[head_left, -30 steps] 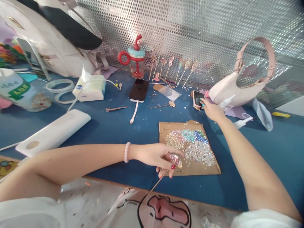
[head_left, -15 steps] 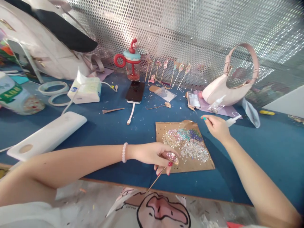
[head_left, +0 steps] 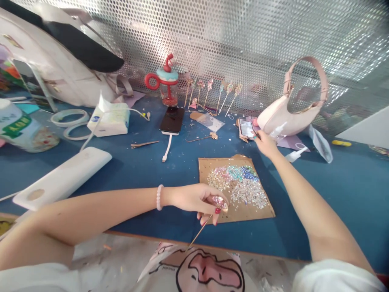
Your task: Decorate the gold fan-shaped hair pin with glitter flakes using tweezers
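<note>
My left hand (head_left: 197, 199) is closed on a thin hairpin stick (head_left: 200, 232) whose glittery sequinned head (head_left: 220, 202) shows between the fingers, at the near left corner of a brown cardboard sheet (head_left: 264, 211). A heap of small coloured rhinestones (head_left: 240, 184) lies on that sheet. My right hand (head_left: 265, 142) is stretched out to the far side, fingertips on a small phone in a pink case (head_left: 246, 129) lying beside a pale pink handbag (head_left: 288, 113).
The blue table top (head_left: 152, 166) carries a black phone on a cable (head_left: 172, 119), a tissue pack (head_left: 110, 119), tape rolls (head_left: 70, 118), a white oblong case (head_left: 60, 178), a red-handled cup (head_left: 166, 85), decorated hairpins (head_left: 212, 93) leaning on the perforated metal wall, and a white bag (head_left: 60, 61) far left.
My right hand drew back toward the cardboard, then reached out again to the pink-cased phone. My left hand has stayed put with the hairpin.
</note>
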Demonstrator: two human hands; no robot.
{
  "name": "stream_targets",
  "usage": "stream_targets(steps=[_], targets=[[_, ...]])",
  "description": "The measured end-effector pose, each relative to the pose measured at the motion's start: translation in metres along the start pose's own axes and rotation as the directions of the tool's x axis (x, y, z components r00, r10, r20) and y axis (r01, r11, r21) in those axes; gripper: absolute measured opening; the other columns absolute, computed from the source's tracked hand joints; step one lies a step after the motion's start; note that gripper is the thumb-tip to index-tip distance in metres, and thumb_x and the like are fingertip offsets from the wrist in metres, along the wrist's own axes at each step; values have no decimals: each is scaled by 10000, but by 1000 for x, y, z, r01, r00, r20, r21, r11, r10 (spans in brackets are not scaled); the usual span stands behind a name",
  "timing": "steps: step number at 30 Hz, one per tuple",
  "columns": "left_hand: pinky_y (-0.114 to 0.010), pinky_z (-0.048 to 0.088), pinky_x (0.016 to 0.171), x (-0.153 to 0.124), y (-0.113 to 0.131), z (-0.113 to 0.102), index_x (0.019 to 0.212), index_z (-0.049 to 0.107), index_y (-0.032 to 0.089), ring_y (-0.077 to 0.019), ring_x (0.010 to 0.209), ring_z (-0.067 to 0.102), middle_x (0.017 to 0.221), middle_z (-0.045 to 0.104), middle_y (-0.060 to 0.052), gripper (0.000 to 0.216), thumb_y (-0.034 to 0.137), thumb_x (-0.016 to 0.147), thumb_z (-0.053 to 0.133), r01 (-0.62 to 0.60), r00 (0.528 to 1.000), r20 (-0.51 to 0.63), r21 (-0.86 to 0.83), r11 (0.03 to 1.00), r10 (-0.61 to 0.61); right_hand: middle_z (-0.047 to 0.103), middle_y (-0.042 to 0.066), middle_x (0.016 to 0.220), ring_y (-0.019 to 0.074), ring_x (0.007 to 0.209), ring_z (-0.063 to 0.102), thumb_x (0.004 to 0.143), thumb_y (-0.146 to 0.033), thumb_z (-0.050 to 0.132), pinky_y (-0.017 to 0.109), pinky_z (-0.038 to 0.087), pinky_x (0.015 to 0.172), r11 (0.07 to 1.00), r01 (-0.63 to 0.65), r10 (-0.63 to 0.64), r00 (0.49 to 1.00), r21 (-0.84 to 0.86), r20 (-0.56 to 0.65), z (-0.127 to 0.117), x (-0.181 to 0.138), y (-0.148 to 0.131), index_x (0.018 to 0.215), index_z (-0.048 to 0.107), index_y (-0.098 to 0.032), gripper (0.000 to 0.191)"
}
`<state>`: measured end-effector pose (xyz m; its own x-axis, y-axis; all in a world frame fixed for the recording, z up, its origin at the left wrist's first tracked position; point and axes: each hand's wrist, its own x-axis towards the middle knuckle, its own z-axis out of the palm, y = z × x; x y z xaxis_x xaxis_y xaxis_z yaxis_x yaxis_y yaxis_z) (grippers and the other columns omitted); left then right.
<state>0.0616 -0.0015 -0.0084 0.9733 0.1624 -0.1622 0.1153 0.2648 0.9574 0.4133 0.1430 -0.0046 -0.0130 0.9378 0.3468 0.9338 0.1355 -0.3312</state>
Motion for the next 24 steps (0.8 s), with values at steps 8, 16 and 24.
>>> stream_targets(steps=[8, 16, 24], targets=[[-143, 440, 456, 0, -1, 0, 1117, 544, 154, -60, 505, 589, 735, 657, 5, 237, 84, 895, 499, -10, 1000, 1, -1, 1000, 10, 586, 82, 1162, 195, 993, 601, 904, -353, 545, 406, 525, 840, 999, -27, 26, 1000, 27, 10, 2, 3, -3, 1167, 550, -156, 329], [-135, 443, 455, 2, -3, -1, 1117, 540, 158, -55, 517, 588, 756, 653, -4, 212, 153, 905, 535, -28, 1000, 10, 0, 1000, 28, 628, 51, 992, 138, 814, 620, 917, -376, 521, 325, 539, 719, 996, 50, -47, 998, 75, -33, -19, -44, -20, 1089, 577, -142, 296], [-134, 425, 454, 0, 5, 2, 984, 560, 158, -45, 505, 584, 767, 667, 2, 88, 176, 899, 544, 11, 1000, -22, 27, 1000, -11, 658, 55, 752, 194, 725, 636, 925, -427, 420, 328, 498, 715, 946, 268, -257, 963, 184, -84, -30, -83, -62, 892, 685, -183, 362]])
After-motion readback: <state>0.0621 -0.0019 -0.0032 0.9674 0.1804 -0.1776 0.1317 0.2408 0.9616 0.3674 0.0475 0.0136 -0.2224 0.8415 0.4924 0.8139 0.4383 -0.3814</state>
